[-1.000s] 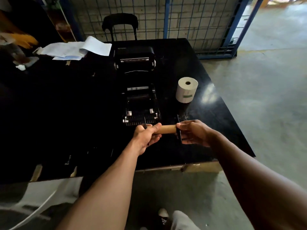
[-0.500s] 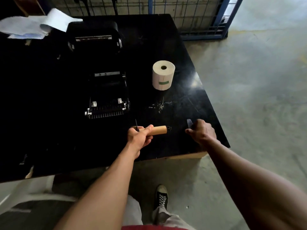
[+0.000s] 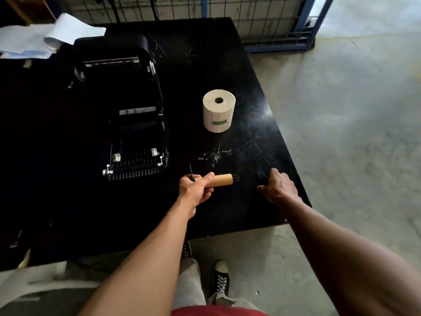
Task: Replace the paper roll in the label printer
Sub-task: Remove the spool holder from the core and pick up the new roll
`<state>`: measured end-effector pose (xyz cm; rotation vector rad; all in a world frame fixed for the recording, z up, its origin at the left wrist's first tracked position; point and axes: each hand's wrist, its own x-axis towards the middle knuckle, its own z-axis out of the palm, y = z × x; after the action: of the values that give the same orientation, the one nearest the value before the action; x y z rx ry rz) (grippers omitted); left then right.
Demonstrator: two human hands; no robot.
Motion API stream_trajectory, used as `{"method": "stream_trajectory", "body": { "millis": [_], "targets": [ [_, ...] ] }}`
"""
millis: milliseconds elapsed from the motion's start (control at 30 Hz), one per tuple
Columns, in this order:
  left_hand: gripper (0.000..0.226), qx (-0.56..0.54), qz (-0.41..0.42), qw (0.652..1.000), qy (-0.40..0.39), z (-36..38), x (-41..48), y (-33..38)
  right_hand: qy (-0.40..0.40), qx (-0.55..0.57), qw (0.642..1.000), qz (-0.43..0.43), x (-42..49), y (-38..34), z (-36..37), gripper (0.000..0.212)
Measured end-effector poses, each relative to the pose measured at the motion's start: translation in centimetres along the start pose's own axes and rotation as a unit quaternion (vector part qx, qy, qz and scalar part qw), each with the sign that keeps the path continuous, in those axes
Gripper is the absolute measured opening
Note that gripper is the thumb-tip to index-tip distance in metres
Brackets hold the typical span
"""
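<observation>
Nearest the bench's front edge, the left hand (image 3: 197,189) is wrapped in a fist around the left end of the empty cardboard core (image 3: 220,180), which lies level just above the bench (image 3: 227,215) with a thin black spindle (image 3: 236,177) poking out of its free right end and a thin black disc standing at the fist. Well apart from it, close to the front right corner, the right hand (image 3: 278,187) is curled over a small black end piece (image 3: 260,177), thumb and fingers pinched on it; whether the piece already rests on the bench cannot be told. The core looks light, stiff and a little grippy, so a firm hold around its bare middle should let it slide off the spindle, which is probably thin plastic and better pulled straight than bent. Further in, toward the right edge, the new paper roll (image 3: 218,114) stands on end, its loose tail held by a strip of green tape (image 3: 219,122). It is likely fairly dense and firm, but its edges would dent and its layers could telescope if squeezed at the ends, so the hand should span its round side. Left of the roll sits the label printer (image 3: 136,124) with its lid tipped back and its bay empty. At the far left corner lie some loose paper sheets (image 3: 45,37).
</observation>
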<state>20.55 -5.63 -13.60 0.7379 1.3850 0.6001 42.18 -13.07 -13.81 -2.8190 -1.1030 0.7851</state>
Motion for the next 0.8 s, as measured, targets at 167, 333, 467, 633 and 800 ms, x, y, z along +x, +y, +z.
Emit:
{"method": "stream_trajectory", "body": {
  "millis": [167,333,467,633,800],
  "targets": [
    [0.04,-0.036,-0.01,0.999,0.013,0.6,0.5,0.9,0.041,0.19,0.981,-0.002,0.3,-2.0,-0.9,0.041],
    [0.033,-0.075,-0.007,0.997,0.012,0.8,0.6,1.6,-0.224,0.481,0.847,0.031,-0.9,-4.6,-1.1,0.052],
    [0.033,-0.076,-0.004,0.997,-0.002,1.0,0.2,1.9,-0.287,0.519,0.805,0.003,-1.6,-5.6,-0.1,0.033],
    [0.037,-0.042,-0.008,0.999,-0.027,1.1,-0.3,1.6,-0.255,0.578,0.774,0.038,-1.9,-6.1,0.3,0.026],
    [0.042,-0.056,-0.023,0.998,-0.027,2.5,-0.8,1.3,-0.233,0.603,0.761,0.057,-2.1,-5.7,0.0,0.026]
  ]
}}
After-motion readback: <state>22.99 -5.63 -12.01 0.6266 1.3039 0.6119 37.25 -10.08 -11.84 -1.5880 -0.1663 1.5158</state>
